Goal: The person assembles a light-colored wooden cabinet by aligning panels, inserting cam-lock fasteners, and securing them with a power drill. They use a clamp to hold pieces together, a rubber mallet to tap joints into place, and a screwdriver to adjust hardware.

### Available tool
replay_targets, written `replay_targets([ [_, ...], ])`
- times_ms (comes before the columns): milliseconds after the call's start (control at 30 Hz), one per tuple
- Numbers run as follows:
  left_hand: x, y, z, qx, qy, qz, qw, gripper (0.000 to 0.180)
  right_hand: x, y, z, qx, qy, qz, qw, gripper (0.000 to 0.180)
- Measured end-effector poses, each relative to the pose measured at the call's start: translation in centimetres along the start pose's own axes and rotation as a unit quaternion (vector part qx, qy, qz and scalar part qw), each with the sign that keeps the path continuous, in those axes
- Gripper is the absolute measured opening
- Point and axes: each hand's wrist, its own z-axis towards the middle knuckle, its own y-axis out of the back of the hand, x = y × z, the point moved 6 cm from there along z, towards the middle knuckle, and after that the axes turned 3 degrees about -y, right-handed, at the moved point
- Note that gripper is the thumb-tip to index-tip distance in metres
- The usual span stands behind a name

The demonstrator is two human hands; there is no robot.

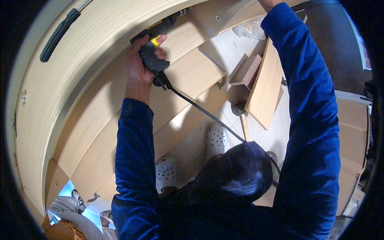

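Observation:
A black corded power drill (pixel 150 57) with a yellow trigger is gripped by my left hand (pixel 136 69), fingers wrapped round its handle. The drill's front end points up and to the right, close to the light wood panels (pixel 182 44). From the handle, a black cord (pixel 204 113) runs down across my body. My right arm stretches up to the top edge, where only the wrist end of my right hand (pixel 270 3) shows; its fingers are out of sight. At upper left, a screwdriver (pixel 60 36) with a black ribbed handle lies against a curved-looking wood panel (pixel 92 36).
Loose wood boards (pixel 266 90) lean at right, beside a dark-headed mallet (pixel 239 108) and a clear plastic bag (pixel 249 30). Cardboard (pixel 352 124) stands far right. My white clogs (pixel 166 173) are on the floor below. Another person's leg (pixel 74 210) shows at lower left.

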Motion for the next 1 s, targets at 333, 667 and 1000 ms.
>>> replay_targets([
  [333, 2.4, 1.1, -0.1, 0.125, -0.04, -0.099, 0.986, 0.055, 1.4, 2.5, -3.3, -0.11, 0.125, 0.056, 0.985, 0.031],
  [667, 2.9, 2.0, 0.3, 0.061, -0.033, -0.023, 0.997, 0.051, -11.8, -17.9, -18.9, 0.18, -0.449, 0.473, 0.736, 0.054],
  [1000, 2.5, 3.5, 1.9, -0.014, -0.102, 0.134, 0.986, 0.081, -11.3, -22.0, -16.4, 0.11, -0.437, 0.462, 0.763, 0.037],
])
